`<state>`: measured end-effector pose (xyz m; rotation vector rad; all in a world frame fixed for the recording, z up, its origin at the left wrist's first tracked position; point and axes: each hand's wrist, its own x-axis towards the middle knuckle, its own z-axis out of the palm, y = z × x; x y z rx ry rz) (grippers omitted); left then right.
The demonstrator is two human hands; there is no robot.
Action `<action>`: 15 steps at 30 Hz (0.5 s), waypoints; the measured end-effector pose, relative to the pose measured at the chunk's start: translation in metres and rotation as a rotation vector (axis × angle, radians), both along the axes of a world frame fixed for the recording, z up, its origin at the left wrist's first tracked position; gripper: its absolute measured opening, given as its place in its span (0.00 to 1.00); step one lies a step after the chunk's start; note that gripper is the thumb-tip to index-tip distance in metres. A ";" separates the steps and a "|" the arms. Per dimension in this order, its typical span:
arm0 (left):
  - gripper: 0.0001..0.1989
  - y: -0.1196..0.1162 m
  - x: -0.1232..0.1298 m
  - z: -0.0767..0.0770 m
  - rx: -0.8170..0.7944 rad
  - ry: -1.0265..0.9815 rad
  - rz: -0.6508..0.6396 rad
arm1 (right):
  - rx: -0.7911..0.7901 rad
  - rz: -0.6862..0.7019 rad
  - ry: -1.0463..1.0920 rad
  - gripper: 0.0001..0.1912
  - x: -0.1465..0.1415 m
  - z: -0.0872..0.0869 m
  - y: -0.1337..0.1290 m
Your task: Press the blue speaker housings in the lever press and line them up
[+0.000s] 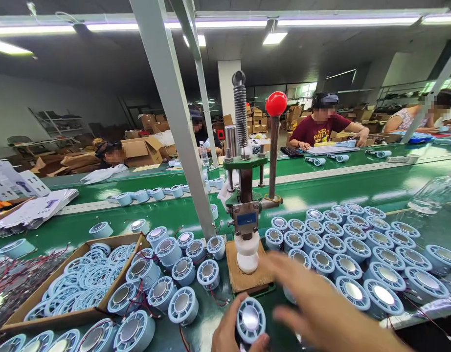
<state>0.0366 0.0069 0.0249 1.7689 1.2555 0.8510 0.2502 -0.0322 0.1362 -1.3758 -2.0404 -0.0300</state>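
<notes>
gripping a round blue fan housing (250, 320) in the left hand (229, 335) at the bench's near edge, just before the hand press (247, 215), with the blurred right hand (321, 308) hovering beside, fingers spread loose.

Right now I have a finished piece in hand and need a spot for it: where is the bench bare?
Bare green bench shows behind the right-hand rows of blue round parts, up to the white strip. A smaller gap lies left of the press, behind the cardboard box. Around the left hand, its blue part and the blurred right hand, it is crowded.
</notes>
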 end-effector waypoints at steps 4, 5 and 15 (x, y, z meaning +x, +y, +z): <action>0.32 0.048 0.011 0.062 0.018 -0.002 0.089 | 0.573 -0.267 0.047 0.25 0.046 0.167 0.056; 0.32 0.061 0.018 0.071 0.037 -0.037 0.087 | 0.616 -0.309 0.094 0.24 0.053 0.197 0.077; 0.25 0.101 0.067 0.057 0.013 -0.217 -0.158 | 0.359 -0.096 0.646 0.34 0.046 0.234 0.170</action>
